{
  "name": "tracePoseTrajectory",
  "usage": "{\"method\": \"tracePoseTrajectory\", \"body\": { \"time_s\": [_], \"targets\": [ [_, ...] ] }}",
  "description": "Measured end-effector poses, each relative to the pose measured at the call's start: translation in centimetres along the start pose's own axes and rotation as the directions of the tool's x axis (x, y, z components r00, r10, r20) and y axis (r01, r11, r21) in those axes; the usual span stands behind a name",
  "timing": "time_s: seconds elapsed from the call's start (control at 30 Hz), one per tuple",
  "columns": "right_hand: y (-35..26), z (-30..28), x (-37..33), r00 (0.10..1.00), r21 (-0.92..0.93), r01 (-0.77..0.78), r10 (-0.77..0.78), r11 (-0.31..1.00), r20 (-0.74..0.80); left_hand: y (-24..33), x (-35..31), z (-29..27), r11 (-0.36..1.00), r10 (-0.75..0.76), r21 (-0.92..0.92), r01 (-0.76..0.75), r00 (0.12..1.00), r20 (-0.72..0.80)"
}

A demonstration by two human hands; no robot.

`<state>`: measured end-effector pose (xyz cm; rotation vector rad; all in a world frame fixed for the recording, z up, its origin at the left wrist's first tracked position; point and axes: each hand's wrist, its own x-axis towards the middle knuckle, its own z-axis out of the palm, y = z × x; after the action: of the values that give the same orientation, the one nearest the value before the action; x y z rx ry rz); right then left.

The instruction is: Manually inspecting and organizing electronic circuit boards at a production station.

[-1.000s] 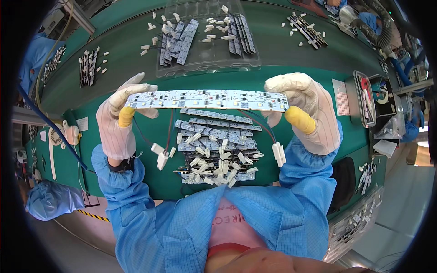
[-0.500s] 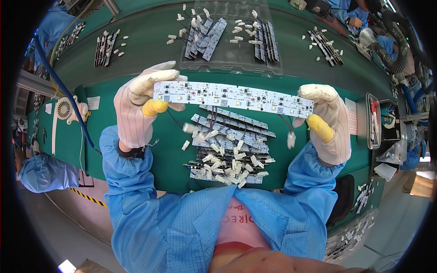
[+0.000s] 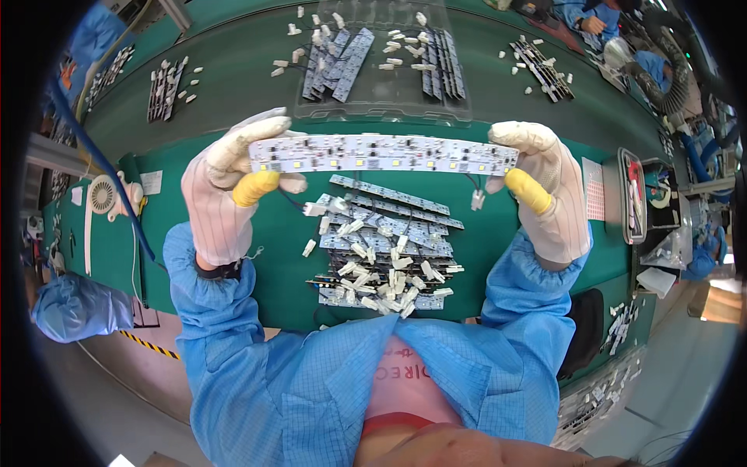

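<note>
I hold a long white LED strip board (image 3: 381, 154) level above a green bench, one end in each hand. My left hand (image 3: 226, 194), in a white glove with a yellow thumb cot, pinches its left end. My right hand (image 3: 541, 191), gloved the same way, pinches the right end. A short wire with a white connector (image 3: 476, 201) dangles under the right end, another connector (image 3: 315, 208) hangs near the left. Below the board lies a pile of similar strip boards (image 3: 385, 249) with white connectors.
A clear plastic tray (image 3: 381, 62) with more strip boards sits at the back of the green bench (image 3: 498, 86). More boards lie at the far left (image 3: 163, 89) and far right (image 3: 541, 70). A small white fan (image 3: 103, 194) stands left. A dark tray (image 3: 634, 194) sits right.
The view has shifted, so the board and both hands appear closer and a little to the right. Both hands keep the same hold on its ends.
</note>
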<state>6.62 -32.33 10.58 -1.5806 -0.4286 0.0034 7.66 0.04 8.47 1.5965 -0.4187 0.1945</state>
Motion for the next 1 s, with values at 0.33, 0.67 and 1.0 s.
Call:
{"method": "tracePoseTrajectory", "body": {
  "time_s": [0.33, 0.67, 1.0],
  "targets": [
    [0.4, 0.3, 0.1, 0.998, -0.144, -0.034, 0.027, 0.989, -0.052, 0.6, 0.4, -0.1, 0.923, 0.209, 0.311, -0.227, 0.974, 0.09],
    [0.0, 1.4, -0.9, 0.998, 0.158, -0.056, 0.059, 0.986, -0.013, 0.3, 1.0, 0.0, 0.972, -0.154, 0.181, 0.153, 0.988, -0.008],
    [0.1, 0.4, 0.5, 0.999, 0.019, -0.02, 0.02, 1.0, 0.028, -0.7, 0.3, -0.1, 0.999, 0.042, -0.025, -0.043, 0.999, -0.008]
  ]
}}
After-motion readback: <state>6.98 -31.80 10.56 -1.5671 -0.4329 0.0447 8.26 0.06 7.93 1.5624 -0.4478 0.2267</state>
